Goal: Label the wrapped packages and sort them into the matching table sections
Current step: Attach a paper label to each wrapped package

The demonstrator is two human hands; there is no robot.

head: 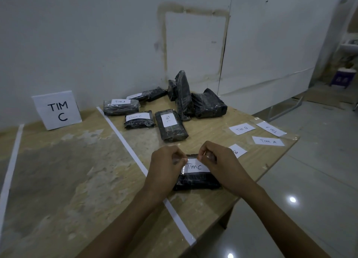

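Observation:
A black wrapped package lies near the table's front edge, right of a white tape line. A white label reading "TIM C" lies on its top under clear tape. My left hand pinches the label's left end, and my right hand pinches its upper right end. Behind them lie two packages labelled "TIM C" and one labelled "TIM A". Several unlabelled black packages stand piled against the wall.
A standing white card reading "TIM C" marks the section left of the tape line. Loose labels "TIM B", "TIM A" and two others lie on clear film at the right. A second tape line runs at far left. The wooden table's right edge drops to tiled floor.

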